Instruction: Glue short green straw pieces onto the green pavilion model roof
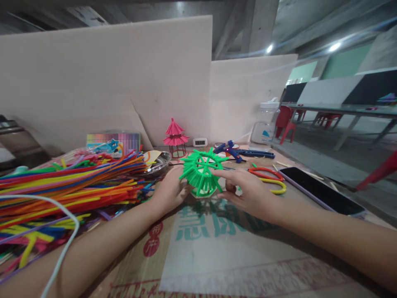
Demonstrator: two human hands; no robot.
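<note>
A small green pipe-cleaner model (203,171), with spokes fanning out round an open ring, stands over the sheet in front of me. My left hand (170,188) grips its left side, thumb near the lower edge and the other fingers partly hidden. From the right, my right hand (245,188) reaches to the model with its index finger stretched against the green spokes. That hand's other fingers are bent, and I see nothing held in them. Just beyond my right hand lie scissors with red and yellow handles (273,186).
Bundles of coloured pipe cleaners (71,182) cover the left side, with a white cable (72,231) crossing. Behind stand a pink pagoda model (175,138), a metal bowl (159,163), a small digital clock (200,142), a blue glue gun (230,151) and a bottle (263,128). A phone (319,190) lies right.
</note>
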